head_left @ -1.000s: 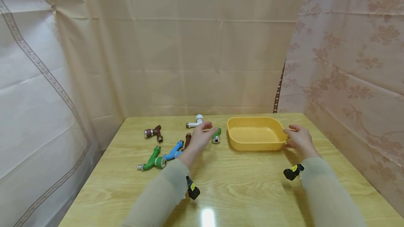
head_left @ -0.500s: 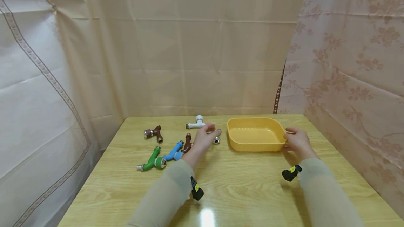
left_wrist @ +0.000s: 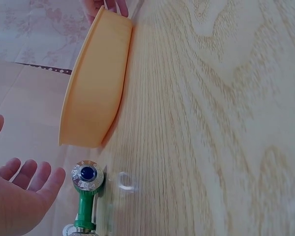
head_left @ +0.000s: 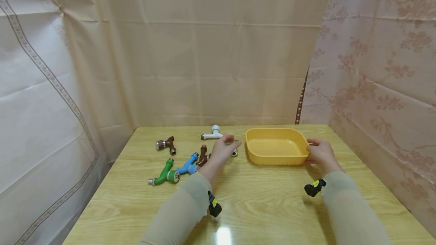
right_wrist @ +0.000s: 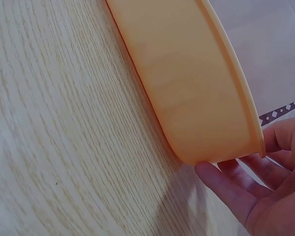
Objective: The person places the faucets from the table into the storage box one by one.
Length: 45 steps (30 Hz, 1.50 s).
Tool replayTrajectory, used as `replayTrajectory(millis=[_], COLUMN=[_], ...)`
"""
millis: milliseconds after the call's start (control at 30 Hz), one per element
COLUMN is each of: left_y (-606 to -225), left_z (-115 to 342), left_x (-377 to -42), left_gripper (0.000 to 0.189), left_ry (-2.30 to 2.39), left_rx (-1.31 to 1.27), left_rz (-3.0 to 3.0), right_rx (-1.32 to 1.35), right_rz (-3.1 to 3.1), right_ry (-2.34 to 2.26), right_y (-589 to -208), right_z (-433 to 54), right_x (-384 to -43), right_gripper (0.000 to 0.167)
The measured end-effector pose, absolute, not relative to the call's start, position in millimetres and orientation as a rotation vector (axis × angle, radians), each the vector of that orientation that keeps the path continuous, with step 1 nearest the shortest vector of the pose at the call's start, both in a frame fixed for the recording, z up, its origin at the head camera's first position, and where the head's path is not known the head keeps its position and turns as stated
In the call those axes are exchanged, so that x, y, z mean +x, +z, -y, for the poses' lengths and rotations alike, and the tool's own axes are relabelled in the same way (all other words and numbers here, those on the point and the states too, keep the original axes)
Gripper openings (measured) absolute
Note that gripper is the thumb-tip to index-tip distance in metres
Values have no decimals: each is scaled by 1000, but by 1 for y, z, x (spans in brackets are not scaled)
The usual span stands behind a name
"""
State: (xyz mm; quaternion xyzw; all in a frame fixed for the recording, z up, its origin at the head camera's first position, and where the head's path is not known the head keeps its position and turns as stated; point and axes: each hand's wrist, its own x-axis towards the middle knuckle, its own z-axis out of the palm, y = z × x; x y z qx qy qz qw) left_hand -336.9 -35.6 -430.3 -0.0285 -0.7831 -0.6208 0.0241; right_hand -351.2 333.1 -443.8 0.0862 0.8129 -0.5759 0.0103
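My left hand (head_left: 222, 151) hovers with relaxed fingers beside a green tap (left_wrist: 85, 206), its palm empty in the left wrist view. In the head view the hand hides most of that tap. At the right end of a yellow plastic basin (head_left: 277, 159), my right hand (head_left: 321, 153) holds the end wall. The right wrist view shows the thumb (right_wrist: 214, 179) at the basin's lower corner and the other fingers by the rim. A white tap (head_left: 212, 135) lies just behind my left hand, and a brown tap (head_left: 203, 156) lies to its left.
Farther left on the wooden table (head_left: 265, 207) lie a blue tap (head_left: 187, 165), a second green tap (head_left: 164, 173) and another brown tap (head_left: 167, 144). A beige curtain (head_left: 218, 67) hangs behind the table, with a flowered cloth (head_left: 385, 86) on the right.
My left hand has shifted slightly right and nearer, covering more of the green tap and uncovering the brown and white ones. My right hand has closed in a little on the basin's end.
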Motion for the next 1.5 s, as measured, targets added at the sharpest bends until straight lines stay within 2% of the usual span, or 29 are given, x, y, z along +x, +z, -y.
replayTrajectory(millis=[500, 1500], left_y=[-432, -428], left_z=[37, 66], left_x=[-335, -311], left_gripper=[53, 53], left_ry=[-1911, -1840], left_rx=[-130, -260], left_rz=[2446, 2528], right_rx=[308, 10], right_rz=[-2508, -2527], right_ry=[-1760, -1525], right_y=[-442, -433], right_z=[-330, -324], right_x=[-350, -321], right_gripper=[59, 61])
